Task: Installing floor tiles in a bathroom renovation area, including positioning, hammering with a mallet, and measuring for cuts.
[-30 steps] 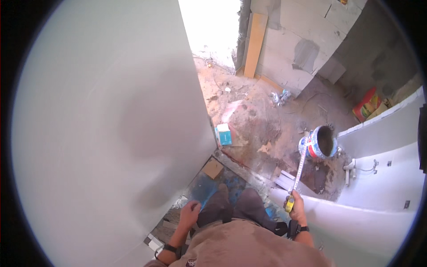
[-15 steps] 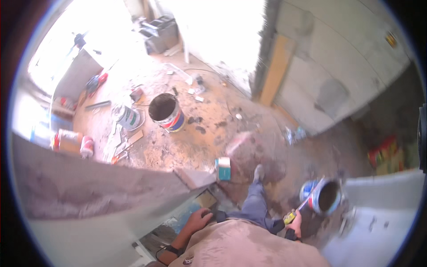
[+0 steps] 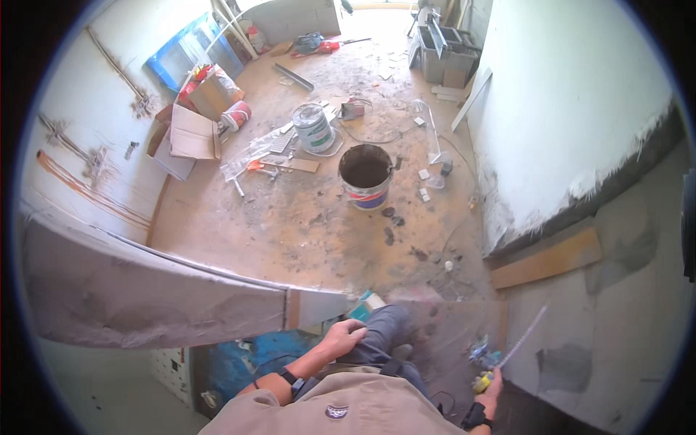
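Note:
In my right hand [image 3: 493,392] at the lower right is a yellow tape measure [image 3: 481,382], gripped by its case. Its thin pale blade [image 3: 523,338] sticks out up and to the right, in front of the grey wall panel. My left hand [image 3: 344,338] hangs over my bent thigh with its fingers loosely apart and nothing seen in it. A teal and white box [image 3: 366,307] lies just beyond my knee, partly hidden by the leg.
Ahead on the dusty floor stand a mortar bucket [image 3: 366,170] and a lidded white-green pail [image 3: 314,129]. Cardboard boxes [image 3: 194,134] sit at the left wall. A low wall [image 3: 159,312] runs along my left; a wooden board [image 3: 549,259] leans at right.
My view has swung to the right, and the blue-white bucket at the right has left the picture. The tape measure stays in my right hand, its blade still out.

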A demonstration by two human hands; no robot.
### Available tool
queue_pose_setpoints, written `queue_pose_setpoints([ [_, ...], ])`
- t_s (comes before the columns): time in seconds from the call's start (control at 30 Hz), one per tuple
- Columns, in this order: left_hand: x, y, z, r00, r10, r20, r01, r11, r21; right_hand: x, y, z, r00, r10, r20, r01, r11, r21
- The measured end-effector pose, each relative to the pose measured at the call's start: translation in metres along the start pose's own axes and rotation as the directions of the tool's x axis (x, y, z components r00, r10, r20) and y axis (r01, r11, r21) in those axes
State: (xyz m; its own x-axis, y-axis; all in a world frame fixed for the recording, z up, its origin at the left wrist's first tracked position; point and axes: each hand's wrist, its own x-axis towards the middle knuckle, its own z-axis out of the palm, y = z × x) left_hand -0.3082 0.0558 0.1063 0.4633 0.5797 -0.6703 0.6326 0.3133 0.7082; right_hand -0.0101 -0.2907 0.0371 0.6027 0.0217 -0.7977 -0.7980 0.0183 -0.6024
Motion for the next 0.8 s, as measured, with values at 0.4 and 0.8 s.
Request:
queue_pose_setpoints([
  [0.4,0.265,0.095,-0.012,0.935,-0.314,-0.164,0.111,0.699,-0.706,0.163,-0.134,0.241,0.967,0.162,0.198,-0.106,0.958,-0.267],
  [0.8,0.486,0.320,-0.147,0.897,-0.224,-0.381,-0.189,0.584,-0.789,0.247,-0.308,0.513,0.962,0.108,0.252,-0.013,0.936,-0.352],
])
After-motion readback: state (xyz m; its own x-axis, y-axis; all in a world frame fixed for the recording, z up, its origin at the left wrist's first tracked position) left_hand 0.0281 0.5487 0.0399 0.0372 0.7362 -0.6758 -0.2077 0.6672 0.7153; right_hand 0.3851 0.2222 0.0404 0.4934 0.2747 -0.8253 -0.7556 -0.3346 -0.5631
